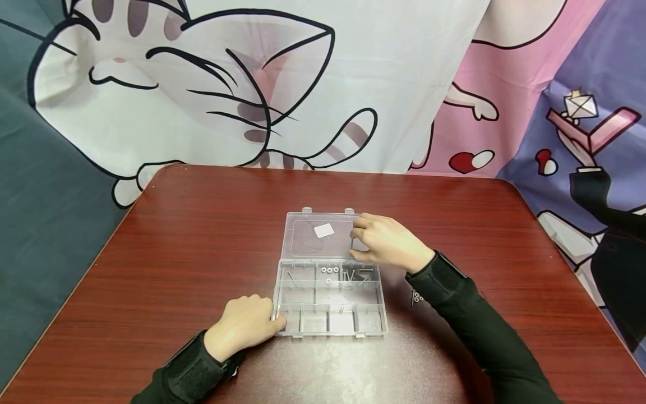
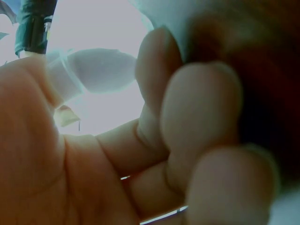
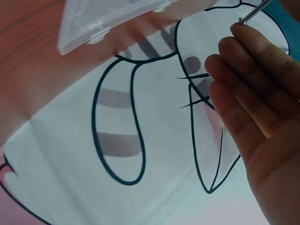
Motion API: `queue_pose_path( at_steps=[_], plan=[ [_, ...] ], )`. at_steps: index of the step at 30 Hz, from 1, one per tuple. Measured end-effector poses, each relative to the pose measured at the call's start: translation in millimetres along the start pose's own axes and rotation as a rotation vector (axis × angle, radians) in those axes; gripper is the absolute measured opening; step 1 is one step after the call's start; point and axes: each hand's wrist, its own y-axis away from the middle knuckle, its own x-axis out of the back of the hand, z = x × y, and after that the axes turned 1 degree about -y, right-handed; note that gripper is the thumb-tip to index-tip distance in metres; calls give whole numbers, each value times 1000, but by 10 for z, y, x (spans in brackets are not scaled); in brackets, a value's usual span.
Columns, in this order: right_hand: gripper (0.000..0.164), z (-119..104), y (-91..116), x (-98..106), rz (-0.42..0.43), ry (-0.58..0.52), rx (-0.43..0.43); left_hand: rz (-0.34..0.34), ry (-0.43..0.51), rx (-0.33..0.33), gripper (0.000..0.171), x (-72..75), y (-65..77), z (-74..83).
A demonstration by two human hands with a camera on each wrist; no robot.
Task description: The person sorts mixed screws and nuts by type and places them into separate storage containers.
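Note:
A clear plastic compartment box [image 1: 330, 307] lies on the table with its lid [image 1: 303, 238] swung back. My left hand [image 1: 245, 324] holds the box at its front left side, thumb over the edge; the left wrist view shows its curled fingers [image 2: 201, 110] up close. Above the lid's right side is my right hand [image 1: 388, 242]. It pinches a screw [image 3: 255, 13] at the fingertips, as the right wrist view shows. Inside the back compartments lie small nuts [image 1: 330, 270], several screws [image 1: 348, 276] and a single screw [image 1: 291, 278] at the left.
On the brown table [image 1: 212, 224], more small hardware [image 1: 416, 297] lies under my right forearm. A white label [image 1: 324, 230] is stuck on the lid. Behind the table's far edge hangs a printed cat cloth [image 1: 393, 67].

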Motion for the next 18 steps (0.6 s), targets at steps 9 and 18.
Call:
queue_pose_path(
  at_steps=[9, 18],
  plan=[
    [23, -143, -284, -41, -35, -30, 34, 3, -4, 4, 34, -24, 8, -21],
    [23, -332, -520, -132, -54, -45, 121, -16, 7, 8, 36, -2, -2, -6]
  ],
)
